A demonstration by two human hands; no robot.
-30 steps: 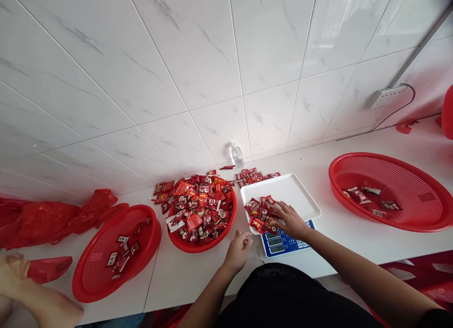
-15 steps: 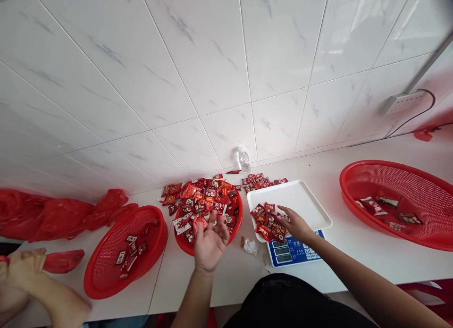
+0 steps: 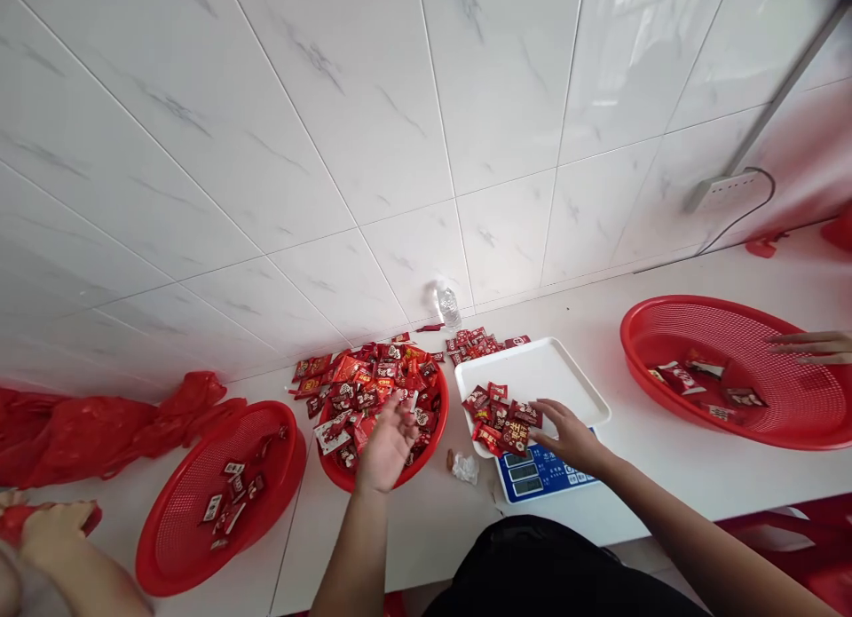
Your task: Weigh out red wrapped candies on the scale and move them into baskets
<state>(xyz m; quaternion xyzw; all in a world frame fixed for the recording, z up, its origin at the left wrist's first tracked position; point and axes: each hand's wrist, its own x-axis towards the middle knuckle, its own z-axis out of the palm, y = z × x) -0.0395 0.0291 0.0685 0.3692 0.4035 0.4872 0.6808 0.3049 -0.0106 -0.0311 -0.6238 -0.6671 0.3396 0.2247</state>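
Several red packets at near-left corner of tray; right hand parted wide beside them, contact unclear. Left hand spread wide above basket's near edge.

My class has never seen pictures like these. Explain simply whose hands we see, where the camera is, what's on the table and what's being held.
There is no machine arm here, only a person's bare hands. Every picture comes from one camera worn on that person's head, looking forward and down. On the white table stand three red baskets: the middle basket is heaped with packets, while the left basket and right basket hold fewer. A white tray sits on a blue scale, with packets at one end. The left hand is open at the middle basket, with nothing seen in it. The right hand is at the tray's packets; whether it grips one is unclear. Another person's hand shows at the right basket.
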